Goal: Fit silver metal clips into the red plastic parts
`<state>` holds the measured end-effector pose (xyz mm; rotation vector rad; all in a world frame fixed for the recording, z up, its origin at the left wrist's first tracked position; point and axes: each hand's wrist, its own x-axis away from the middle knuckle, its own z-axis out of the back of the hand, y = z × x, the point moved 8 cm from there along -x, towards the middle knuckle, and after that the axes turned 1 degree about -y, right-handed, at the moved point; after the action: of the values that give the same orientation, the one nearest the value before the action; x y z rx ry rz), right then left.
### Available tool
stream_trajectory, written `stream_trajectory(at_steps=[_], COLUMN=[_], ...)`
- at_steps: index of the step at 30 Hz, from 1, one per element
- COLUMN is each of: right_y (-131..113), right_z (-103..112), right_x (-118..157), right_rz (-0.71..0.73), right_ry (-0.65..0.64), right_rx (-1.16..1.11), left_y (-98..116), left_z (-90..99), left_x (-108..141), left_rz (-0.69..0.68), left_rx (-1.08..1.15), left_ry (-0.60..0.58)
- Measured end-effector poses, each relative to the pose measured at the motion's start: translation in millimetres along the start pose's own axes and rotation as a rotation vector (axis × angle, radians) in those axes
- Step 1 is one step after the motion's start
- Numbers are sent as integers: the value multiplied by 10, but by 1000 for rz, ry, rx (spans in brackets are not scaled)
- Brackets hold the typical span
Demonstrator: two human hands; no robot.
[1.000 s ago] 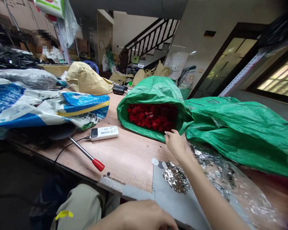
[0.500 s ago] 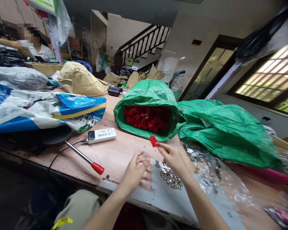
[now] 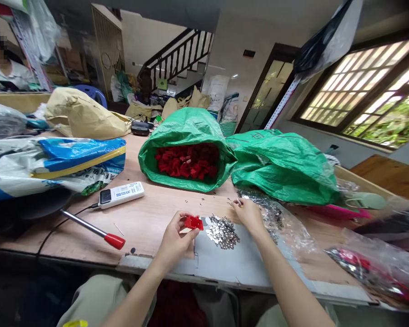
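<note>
My left hand (image 3: 174, 240) is closed around a small red plastic part (image 3: 193, 222), held just above the front of the table. The part looks hollow, with raised sides. Beside it, a pile of small flat silver metal pieces (image 3: 222, 231) lies on a grey sheet (image 3: 225, 265). To the right of the pile, my right hand (image 3: 249, 215) pinches a small metal piece (image 3: 239, 203) at the fingertips; its exact shape is too small to tell. Behind both hands, a green woven sack (image 3: 184, 119) lies with its mouth toward me, holding many red parts (image 3: 187, 161).
A second green sack (image 3: 282, 168) lies at right, by a clear plastic bag (image 3: 289, 227) of metal pieces. At left are a white device (image 3: 122, 195) with a cable, a red-tipped metal lever (image 3: 114, 240) and a blue-white bag (image 3: 82, 159). A person (image 3: 10, 68) is at far left.
The red part has passed from my right hand to my left. My right hand has moved to the table beyond the metal pile and now pinches a small piece. The view has swung right.
</note>
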<state>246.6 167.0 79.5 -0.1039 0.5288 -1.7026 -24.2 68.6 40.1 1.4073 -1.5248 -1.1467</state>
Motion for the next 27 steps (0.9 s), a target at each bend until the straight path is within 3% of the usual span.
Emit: stream_trajectory(at_steps=[5, 10, 14, 18, 21, 24, 27], right_y=[127, 31, -291, -821, -1114, -1186, -1107], right_z=[-185, -129, 40, 87, 76, -26, -134], right_x=[-73, -54, 164, 641, 901, 957, 910], right_rz=[-39, -3, 85, 247, 339, 355, 308], right_ry=[16, 23, -4, -211, -296, -331, -327], right_rx=[50, -19, -170, -491, -627, -669, -668], left_y=[34, 103, 135, 138, 137, 153, 172], left_z=[-29, 24, 50, 74, 85, 67, 38], left_x=[30, 15, 7, 12, 24, 45, 70], left_rz=[-39, -74, -86, -124, -172, -233, -304], left_rx=[37, 62, 56, 4, -79, -182, -254], left_ry=[3, 45, 73, 101, 109, 92, 72])
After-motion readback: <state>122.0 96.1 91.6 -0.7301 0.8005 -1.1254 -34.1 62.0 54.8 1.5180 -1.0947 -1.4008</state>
